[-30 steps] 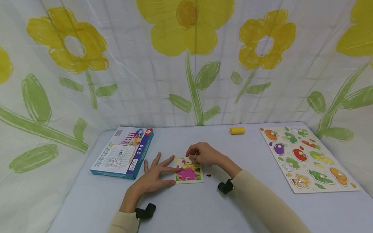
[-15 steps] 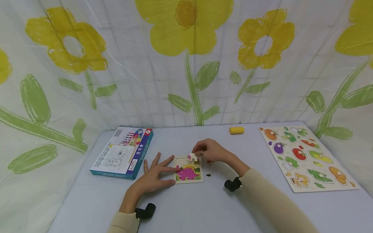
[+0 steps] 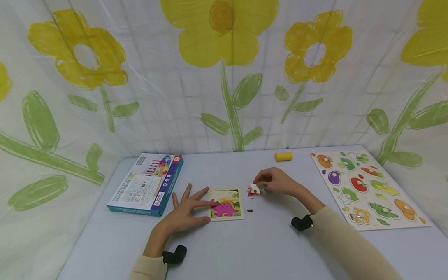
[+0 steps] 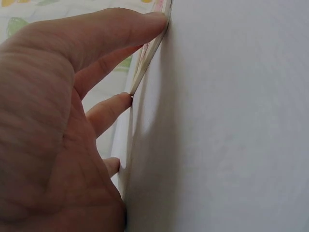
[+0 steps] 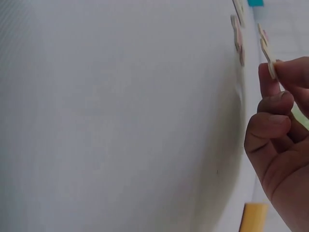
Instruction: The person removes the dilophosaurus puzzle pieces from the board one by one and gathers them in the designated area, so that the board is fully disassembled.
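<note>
A small dinosaur jigsaw puzzle point(image 3: 225, 210) in a pale wooden frame lies on the table, with a bare strip along its upper part. My left hand point(image 3: 187, 215) rests at its left side, fingers spread, with the index fingertip on the picture and the thumb at the frame's edge point(image 4: 153, 48). To the right of the frame, my right hand point(image 3: 277, 181) pinches a pale puzzle piece point(image 5: 268, 55) between thumb and index finger, raised off the table. Under it lies another puzzle piece point(image 5: 236, 33), pink in the head view and partly overlapped there.
A small dark bit point(image 3: 250, 210) lies right of the frame. Farther left is a blue-and-white box point(image 3: 140, 188). A yellow cylinder point(image 3: 283, 156) lies at the back, and a vegetable peg board point(image 3: 370, 192) lies at the right. A flowered curtain point(image 3: 193, 108) hangs behind the table.
My right hand has lifted the pale piece from the upper part of the puzzle and carried it right, baring that strip. My left hand has stayed in place.
</note>
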Tool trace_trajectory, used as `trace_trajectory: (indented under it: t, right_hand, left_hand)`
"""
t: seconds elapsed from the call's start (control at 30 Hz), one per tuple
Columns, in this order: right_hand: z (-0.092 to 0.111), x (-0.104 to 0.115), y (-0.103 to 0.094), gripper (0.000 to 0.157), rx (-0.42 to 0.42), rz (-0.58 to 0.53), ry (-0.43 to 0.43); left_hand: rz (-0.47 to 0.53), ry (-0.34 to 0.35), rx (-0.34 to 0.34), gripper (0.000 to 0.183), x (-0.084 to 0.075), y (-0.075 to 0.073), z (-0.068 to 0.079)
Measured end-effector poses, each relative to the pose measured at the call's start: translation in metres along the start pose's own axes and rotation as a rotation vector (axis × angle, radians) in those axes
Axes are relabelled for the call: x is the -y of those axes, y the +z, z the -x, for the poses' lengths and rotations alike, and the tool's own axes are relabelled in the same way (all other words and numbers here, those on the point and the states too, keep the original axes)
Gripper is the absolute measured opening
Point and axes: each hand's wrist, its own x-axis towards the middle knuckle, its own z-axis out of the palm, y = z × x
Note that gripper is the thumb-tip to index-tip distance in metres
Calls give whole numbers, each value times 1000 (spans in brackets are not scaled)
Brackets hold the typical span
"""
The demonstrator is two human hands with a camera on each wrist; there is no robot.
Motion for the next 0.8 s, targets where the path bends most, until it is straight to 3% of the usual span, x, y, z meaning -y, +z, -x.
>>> trace_trajectory:
  t: [0.3, 0.8]
  right_hand:
    - [10, -12, -16, 14, 39, 48, 31]
    - [12, -14, -18, 14, 65, 107, 21]
  left_hand:
    - [-6, 3, -2, 43, 1, 0, 0]
    - [-8, 8, -11, 42, 2, 1, 0]
